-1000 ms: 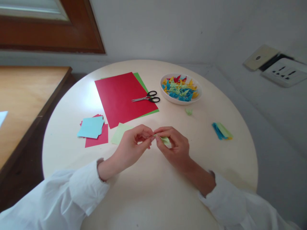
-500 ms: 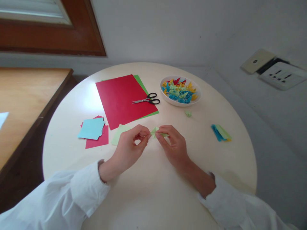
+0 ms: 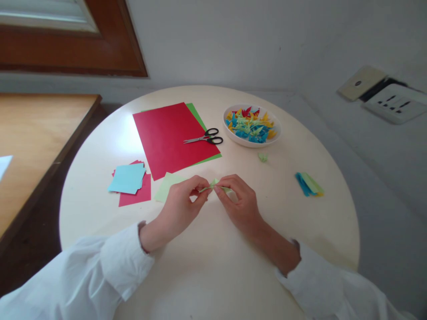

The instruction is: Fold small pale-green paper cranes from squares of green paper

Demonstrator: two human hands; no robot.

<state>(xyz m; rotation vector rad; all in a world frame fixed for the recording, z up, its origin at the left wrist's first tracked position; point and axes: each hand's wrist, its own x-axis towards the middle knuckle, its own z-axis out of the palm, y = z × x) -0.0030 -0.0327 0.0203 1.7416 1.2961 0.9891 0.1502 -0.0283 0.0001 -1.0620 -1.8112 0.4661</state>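
Between my two hands is a small piece of folded light green paper, held just above the table. My left hand pinches its left end between thumb and fingers. The right end is pinched by my right hand, whose fingers cover much of the paper. Partly behind my left hand lies a flat light green sheet. A little folded light green paper piece rests on the table beyond my right hand.
Scissors lie on a large red sheet over a green one. A white bowl holds several coloured paper cranes. Light blue squares sit on red ones at left; folded papers lie at right on the round table.
Both hands stay close together on the paper. My right hand has shifted slightly left, and the folded paper has tilted, with a strip now showing over my left fingers.
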